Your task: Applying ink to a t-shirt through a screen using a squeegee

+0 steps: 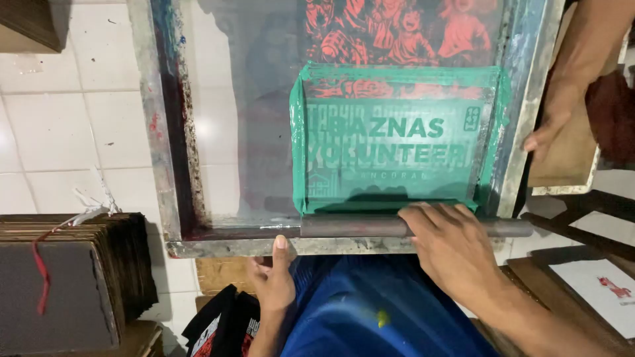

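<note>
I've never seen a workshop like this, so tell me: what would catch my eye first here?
Most striking is the bright green ink patch in the middle of the printing screen, below a red picture of figures. At the screen's near edge, the right hand rests on a long grey squeegee bar, and the left hand grips the frame from below with its thumb up. Another person's hand touches the frame's right side.
</note>
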